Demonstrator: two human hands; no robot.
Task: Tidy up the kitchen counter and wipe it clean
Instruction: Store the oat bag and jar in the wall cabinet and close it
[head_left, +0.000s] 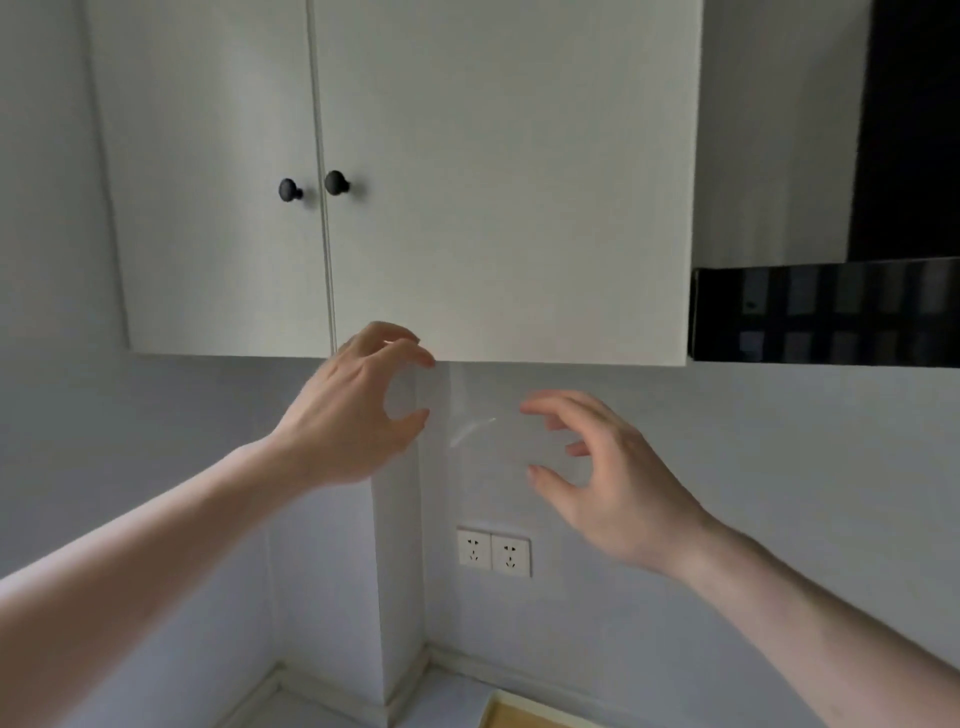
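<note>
Both of my bare hands are raised in front of the white wall cabinet (498, 208), just under its lower edge. My left hand (353, 410) and my right hand (613, 478) face each other, each with fingers and thumb curved apart. Between them is a faint see-through shape with a bright glint (472, 431), possibly a clear container or bag. I cannot tell whether my fingers touch it. A strip of the counter (311, 712) shows at the bottom edge.
The cabinet's two doors are shut, each with a black knob (336, 183). A black range hood (831, 312) hangs at the right. A double wall socket (493, 552) sits below my hands, beside a wall pillar (397, 571). A wooden board corner (519, 717) lies on the counter.
</note>
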